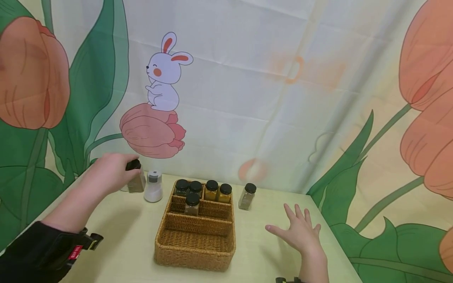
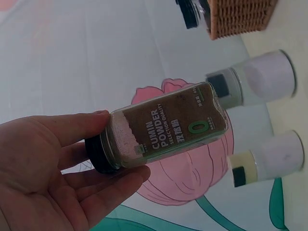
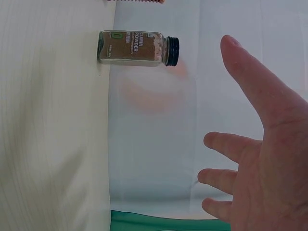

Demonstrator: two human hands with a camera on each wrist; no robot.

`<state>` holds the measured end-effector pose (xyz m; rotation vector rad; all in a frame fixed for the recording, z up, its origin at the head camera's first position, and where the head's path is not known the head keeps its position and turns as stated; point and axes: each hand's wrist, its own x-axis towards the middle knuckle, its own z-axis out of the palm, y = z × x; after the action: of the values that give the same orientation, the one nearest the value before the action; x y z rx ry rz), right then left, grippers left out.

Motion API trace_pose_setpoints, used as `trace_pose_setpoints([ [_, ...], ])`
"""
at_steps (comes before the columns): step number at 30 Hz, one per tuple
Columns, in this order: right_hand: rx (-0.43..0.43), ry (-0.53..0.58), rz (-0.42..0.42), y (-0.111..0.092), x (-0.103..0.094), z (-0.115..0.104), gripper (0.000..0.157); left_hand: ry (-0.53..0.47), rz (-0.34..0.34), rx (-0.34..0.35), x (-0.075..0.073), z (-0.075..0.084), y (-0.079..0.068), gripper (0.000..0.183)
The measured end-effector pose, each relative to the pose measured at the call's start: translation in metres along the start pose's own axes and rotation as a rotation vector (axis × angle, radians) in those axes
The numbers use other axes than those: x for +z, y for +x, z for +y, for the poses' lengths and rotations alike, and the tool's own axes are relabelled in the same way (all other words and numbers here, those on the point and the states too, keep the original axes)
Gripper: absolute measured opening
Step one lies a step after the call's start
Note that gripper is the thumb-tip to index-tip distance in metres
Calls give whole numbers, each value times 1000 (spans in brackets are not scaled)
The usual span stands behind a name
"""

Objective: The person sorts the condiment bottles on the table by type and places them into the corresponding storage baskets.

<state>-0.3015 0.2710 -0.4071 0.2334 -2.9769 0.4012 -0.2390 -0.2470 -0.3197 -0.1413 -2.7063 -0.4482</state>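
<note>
My left hand grips a glass cumin powder jar by its black cap, thumb on one side and fingers on the other. In the head view this jar appears at the back left, above the table. Fingers spread, my right hand hovers over the right side and holds nothing. Ahead of it, a second cumin powder jar with a black cap stands upright near the table's back edge, apart from the hand.
A divided wicker basket sits mid-table, with several black-capped spice jars in its rear compartments; its front compartment shows a bare woven floor. Left of it stands a white shaker. Another shaker shows in the left wrist view. A printed curtain hangs behind.
</note>
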Motion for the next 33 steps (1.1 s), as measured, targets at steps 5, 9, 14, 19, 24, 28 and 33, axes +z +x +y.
trace_pose_setpoints([
  [5, 3, -5, -3, 0, 1, 1, 113, -7, 6, 31, 4, 14, 4, 48],
  [9, 1, -4, -1, 0, 1, 0, 113, -25, 23, 57, 8, 25, 7, 46],
  [14, -2, -2, 4, 0, 0, 0, 113, -29, 26, 85, 14, 36, 11, 42],
  [19, -3, 1, 3, 0, 0, 0, 113, -24, 17, 104, 21, 48, 13, 40],
  [24, -7, -4, 13, 1, 0, 1, 113, -35, -28, 79, 26, 62, 14, 47],
  [28, -8, -7, 18, 1, 0, 1, 113, -24, -68, 71, 32, 69, 14, 47],
  [33, -11, -10, 24, 1, 0, 0, 113, -27, -90, 95, 40, 74, 15, 46],
])
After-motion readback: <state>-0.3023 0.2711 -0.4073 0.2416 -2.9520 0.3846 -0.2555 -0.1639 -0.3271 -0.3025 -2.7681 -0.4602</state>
